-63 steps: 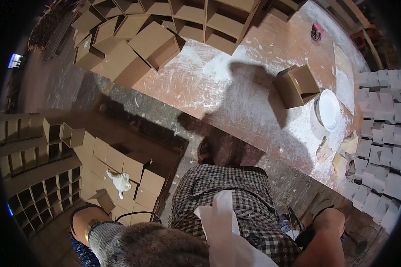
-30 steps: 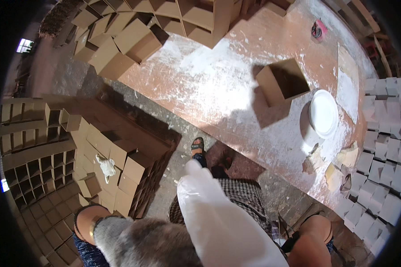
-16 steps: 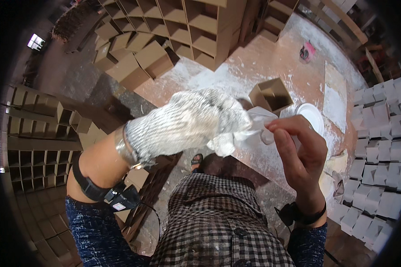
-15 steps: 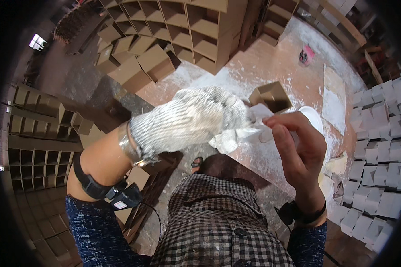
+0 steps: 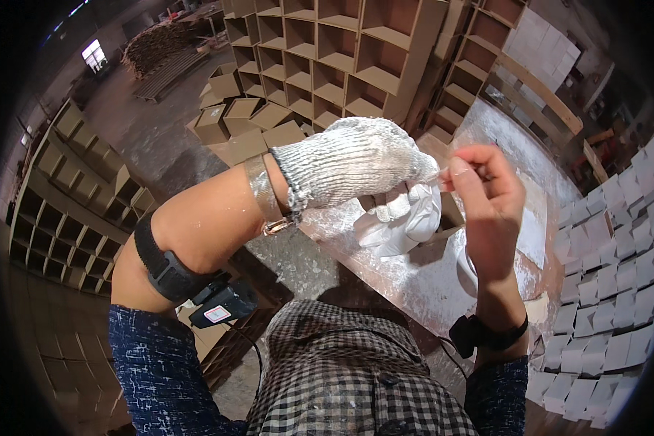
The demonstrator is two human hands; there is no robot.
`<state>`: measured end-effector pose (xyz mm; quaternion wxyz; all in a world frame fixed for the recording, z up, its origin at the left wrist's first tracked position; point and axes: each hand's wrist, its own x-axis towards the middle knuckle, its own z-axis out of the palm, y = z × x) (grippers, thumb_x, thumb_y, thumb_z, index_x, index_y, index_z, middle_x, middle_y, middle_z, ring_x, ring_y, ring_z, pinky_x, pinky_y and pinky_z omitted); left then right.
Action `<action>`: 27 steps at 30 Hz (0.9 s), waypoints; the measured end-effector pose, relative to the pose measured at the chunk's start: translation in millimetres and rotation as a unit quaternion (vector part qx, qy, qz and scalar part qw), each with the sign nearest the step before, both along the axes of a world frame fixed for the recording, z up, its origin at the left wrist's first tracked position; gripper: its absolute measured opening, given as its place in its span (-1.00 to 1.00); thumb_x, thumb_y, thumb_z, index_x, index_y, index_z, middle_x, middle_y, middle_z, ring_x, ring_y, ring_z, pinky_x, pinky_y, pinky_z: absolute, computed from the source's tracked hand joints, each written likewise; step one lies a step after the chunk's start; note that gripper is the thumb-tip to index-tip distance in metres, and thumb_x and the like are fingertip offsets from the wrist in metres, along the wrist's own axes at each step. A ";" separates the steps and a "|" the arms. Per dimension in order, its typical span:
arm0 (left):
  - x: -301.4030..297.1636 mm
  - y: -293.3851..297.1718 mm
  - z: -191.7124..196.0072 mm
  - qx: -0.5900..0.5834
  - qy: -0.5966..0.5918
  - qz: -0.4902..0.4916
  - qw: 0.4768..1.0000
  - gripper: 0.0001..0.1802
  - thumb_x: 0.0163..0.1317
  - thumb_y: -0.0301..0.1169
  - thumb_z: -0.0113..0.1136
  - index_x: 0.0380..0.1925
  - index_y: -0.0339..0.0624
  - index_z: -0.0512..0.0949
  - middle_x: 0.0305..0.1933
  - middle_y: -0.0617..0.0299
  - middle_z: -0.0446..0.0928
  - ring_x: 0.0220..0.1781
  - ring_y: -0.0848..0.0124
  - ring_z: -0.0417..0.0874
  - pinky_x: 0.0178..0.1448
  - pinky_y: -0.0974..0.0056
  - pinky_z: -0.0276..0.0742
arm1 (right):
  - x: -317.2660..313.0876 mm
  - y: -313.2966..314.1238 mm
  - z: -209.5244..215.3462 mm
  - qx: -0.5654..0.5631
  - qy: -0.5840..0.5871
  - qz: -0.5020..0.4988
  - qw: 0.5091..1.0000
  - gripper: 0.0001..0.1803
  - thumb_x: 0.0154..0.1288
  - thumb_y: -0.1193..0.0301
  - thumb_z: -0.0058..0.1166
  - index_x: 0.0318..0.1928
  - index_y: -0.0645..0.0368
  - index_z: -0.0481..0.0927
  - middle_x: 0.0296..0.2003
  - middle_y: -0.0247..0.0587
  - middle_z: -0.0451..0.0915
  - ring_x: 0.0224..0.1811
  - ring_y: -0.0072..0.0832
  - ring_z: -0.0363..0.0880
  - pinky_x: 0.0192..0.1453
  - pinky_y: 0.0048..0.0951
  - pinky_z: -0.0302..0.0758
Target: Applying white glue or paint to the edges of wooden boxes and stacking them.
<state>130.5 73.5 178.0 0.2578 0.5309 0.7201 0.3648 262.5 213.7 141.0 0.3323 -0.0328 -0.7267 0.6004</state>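
L hand (image 5: 360,163), in a knit glove (image 5: 316,171), is clamped on crumpled white film (image 5: 414,225) (poss. a disposable glove), hanging just below its fingers, long axis unclear. Bare R hand (image 5: 490,192) sits close to the film's upper RH side, thumb and fingertips near each other; grip n/c, blurred.

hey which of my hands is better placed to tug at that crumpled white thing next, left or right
Probably your right hand: it is bare, its fingers close together near the crumpled white thing. Your left hand, in a knitted glove, looks busy holding it.
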 end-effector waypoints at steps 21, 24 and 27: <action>-6.3 -11.2 8.1 -0.047 -0.052 0.046 0.997 -0.62 0.30 -0.12 0.06 -0.20 -0.23 0.62 -0.39 0.17 0.62 -0.43 0.45 0.66 -0.32 0.37 0.60 | -8.0 13.9 6.3 0.085 -0.182 0.108 0.974 -0.76 0.36 0.40 -0.04 -0.10 0.28 0.58 -0.45 -0.39 0.56 -0.51 -0.74 0.45 -0.39 -0.69 0.38; -7.5 -9.4 8.0 -0.046 -0.053 0.037 0.997 -0.61 0.30 -0.12 0.06 -0.20 -0.24 0.62 -0.39 0.15 0.63 -0.43 0.45 0.65 -0.32 0.36 0.60 | -11.5 15.1 3.2 0.109 -0.181 0.085 0.974 -0.75 0.35 0.43 -0.05 -0.06 0.29 0.57 -0.42 -0.35 0.58 -0.47 -0.71 0.48 -0.37 -0.67 0.41; -6.5 -9.4 6.4 -0.046 -0.069 0.033 0.996 -0.62 0.30 -0.15 0.04 -0.25 -0.26 0.62 -0.43 0.13 0.62 -0.44 0.43 0.65 -0.35 0.34 0.60 | -20.8 14.1 6.6 -0.039 -0.120 0.074 0.989 -0.75 0.30 0.50 -0.05 -0.06 0.33 0.54 -0.35 -0.23 0.60 -0.39 -0.61 0.54 -0.27 -0.60 0.50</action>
